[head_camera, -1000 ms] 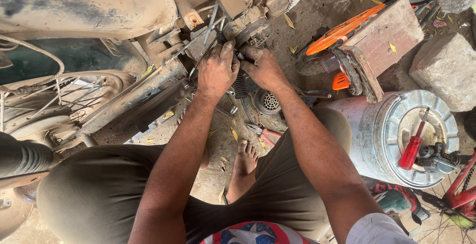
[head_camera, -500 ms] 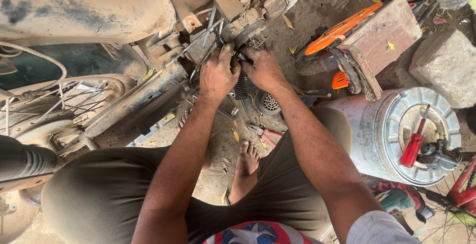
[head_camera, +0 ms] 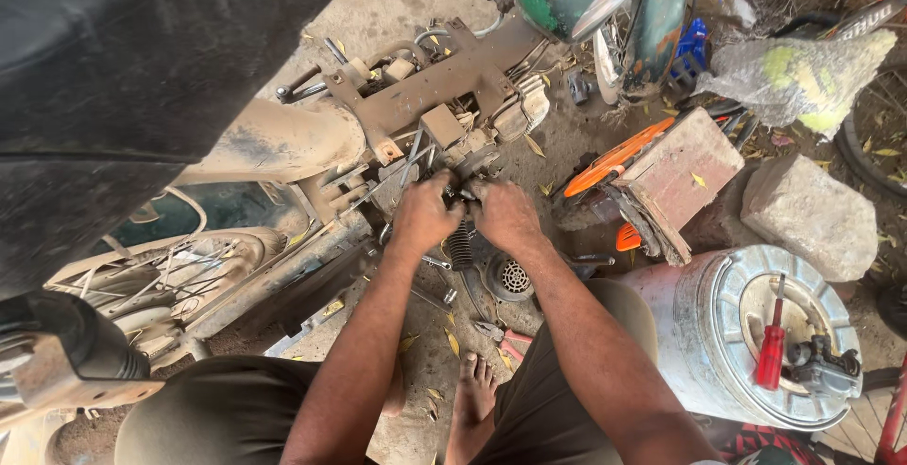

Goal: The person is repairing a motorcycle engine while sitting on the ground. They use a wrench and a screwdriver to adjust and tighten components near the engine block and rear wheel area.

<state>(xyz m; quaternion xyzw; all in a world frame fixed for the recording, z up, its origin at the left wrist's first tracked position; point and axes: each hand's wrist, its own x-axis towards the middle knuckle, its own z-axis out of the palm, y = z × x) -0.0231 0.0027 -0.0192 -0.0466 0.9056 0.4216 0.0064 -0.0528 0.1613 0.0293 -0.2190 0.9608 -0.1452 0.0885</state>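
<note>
Head view. Left hand [head_camera: 425, 215] and right hand [head_camera: 505, 215] meet at frame centre on a small dark engine part [head_camera: 460, 191] of the dusty motorcycle frame [head_camera: 444, 82]; fingers of both curl tight around it, knuckles nearly touching. A coiled black spring [head_camera: 460, 246] hangs just below the hands. Lower right: a white drum [head_camera: 704, 333] with a red screwdriver [head_camera: 772, 344] lying on its lid. A brick [head_camera: 685, 177] sits right of centre.

Soft daylight; sharp — dark top-left corner
</note>
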